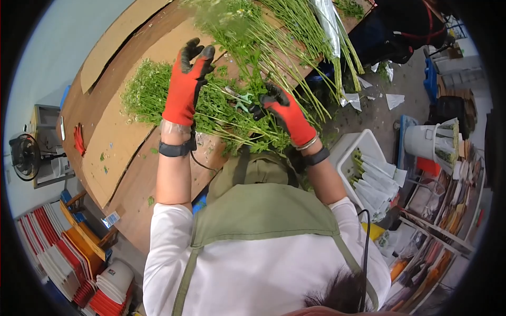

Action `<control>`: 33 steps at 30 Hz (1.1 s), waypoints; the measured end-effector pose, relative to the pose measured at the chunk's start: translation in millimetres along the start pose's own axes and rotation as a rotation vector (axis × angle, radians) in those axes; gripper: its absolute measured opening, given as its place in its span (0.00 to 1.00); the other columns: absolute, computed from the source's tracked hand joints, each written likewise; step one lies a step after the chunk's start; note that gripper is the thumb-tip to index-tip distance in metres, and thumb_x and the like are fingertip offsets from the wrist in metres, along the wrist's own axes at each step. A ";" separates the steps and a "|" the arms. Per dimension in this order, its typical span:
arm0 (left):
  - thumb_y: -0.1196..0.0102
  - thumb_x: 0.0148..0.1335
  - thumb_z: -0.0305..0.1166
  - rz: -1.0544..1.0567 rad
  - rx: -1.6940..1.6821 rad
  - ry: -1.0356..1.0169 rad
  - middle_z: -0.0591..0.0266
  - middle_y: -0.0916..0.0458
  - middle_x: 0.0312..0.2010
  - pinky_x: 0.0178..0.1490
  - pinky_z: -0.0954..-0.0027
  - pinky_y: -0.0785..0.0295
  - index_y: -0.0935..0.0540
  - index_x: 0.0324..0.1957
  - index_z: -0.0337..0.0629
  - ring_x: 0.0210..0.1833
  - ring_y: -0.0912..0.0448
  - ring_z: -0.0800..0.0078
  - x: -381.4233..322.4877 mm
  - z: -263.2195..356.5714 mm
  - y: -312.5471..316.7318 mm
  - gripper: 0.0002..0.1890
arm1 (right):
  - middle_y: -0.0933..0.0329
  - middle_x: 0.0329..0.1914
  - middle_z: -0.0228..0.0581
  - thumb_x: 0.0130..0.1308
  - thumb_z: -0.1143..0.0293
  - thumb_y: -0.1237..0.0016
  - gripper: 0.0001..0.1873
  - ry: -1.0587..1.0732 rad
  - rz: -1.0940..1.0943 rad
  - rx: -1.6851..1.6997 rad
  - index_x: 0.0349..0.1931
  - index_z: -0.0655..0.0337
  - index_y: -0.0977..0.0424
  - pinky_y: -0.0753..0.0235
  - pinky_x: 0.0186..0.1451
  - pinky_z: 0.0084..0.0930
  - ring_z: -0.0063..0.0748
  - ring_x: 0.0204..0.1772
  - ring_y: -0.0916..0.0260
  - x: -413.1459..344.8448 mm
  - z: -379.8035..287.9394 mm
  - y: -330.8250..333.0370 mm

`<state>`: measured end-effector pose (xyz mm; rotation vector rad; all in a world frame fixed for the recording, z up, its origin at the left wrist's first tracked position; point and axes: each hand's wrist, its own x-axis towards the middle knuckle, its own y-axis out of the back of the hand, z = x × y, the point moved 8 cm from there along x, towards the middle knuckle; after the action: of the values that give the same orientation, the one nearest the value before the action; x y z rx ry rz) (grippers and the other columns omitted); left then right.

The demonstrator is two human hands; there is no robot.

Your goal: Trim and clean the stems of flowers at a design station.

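Observation:
My left hand (pixel 187 81), in a red glove with dark palm and fingertips, is raised with its fingers apart and holds nothing. Below it, a heap of cut small white daisy-like flowers (pixel 146 91) lies on cardboard, heads to the left. My right hand (pixel 288 112), gloved alike, curls around a leafy flower stem (pixel 257 71) in front of me. Its upper end rises toward blurred blooms (pixel 221 19) at the top. Between my hands, pruning shears with pale green handles (pixel 243 102) rest among the stems, partly covered by leaves.
Long bare stems (pixel 292 43) and a silvery wrapper (pixel 328 23) overhang the table's far right edge. A white crate (pixel 342 148) of wrapped bunches stands at my right. A spare red glove (pixel 79 140) and cardboard sheets (pixel 114 166) lie on the left. Someone in dark clothing (pixel 395 27) is beyond.

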<state>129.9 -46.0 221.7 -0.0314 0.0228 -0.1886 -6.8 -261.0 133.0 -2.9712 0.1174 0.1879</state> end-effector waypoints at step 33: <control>0.55 0.78 0.40 -0.032 0.626 -0.351 0.53 0.15 0.47 0.71 0.61 0.38 0.26 0.66 0.45 0.37 0.19 0.69 -3.0 -59.4 -34.8 0.20 | 0.25 0.57 0.56 0.59 0.64 0.35 0.32 0.312 0.047 -0.671 0.61 0.68 0.30 0.28 0.64 0.41 0.55 0.62 0.26 2.0 -56.7 -57.9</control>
<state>118.8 -81.4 163.6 0.5598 -0.3870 -0.2131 7.0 -213.6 197.3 -3.6463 0.1938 -0.2966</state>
